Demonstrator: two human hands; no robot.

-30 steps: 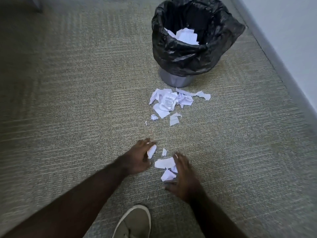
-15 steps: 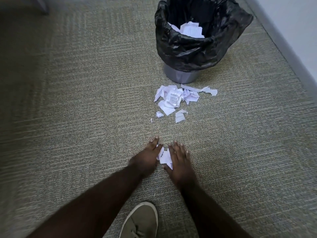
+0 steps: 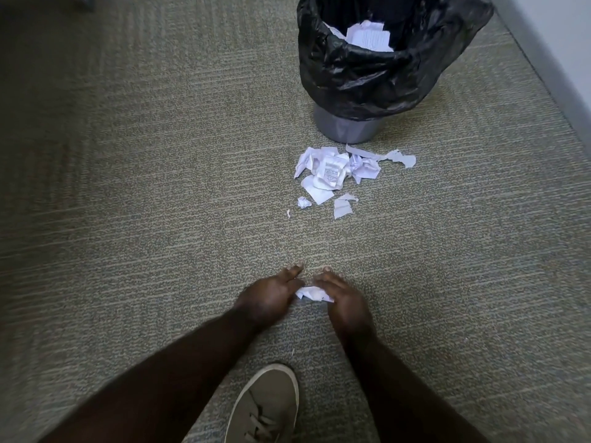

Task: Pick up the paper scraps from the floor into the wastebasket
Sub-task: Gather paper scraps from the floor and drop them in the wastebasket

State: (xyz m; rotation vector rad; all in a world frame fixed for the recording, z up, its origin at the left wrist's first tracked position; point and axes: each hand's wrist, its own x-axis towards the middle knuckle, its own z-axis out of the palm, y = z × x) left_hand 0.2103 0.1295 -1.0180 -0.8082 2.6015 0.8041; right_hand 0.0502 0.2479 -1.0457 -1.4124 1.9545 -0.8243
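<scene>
My left hand (image 3: 271,297) and right hand (image 3: 343,298) press a crumpled white paper wad (image 3: 311,293) between them on the grey-green carpet (image 3: 160,203).

The place looked like an office, or a room of that kind. The floor was covered with low grey-green carpet (image 3: 160,187) laid in square tiles whose ribbed pattern turned from one tile to the next — a covering common in workplaces. A plain pale wall (image 3: 572,43) met it with a grey baseboard (image 3: 537,55). A small grey wastebasket (image 3: 348,129) with a black plastic liner (image 3: 367,81) held torn printed sheets (image 3: 371,36) — office waste.
</scene>
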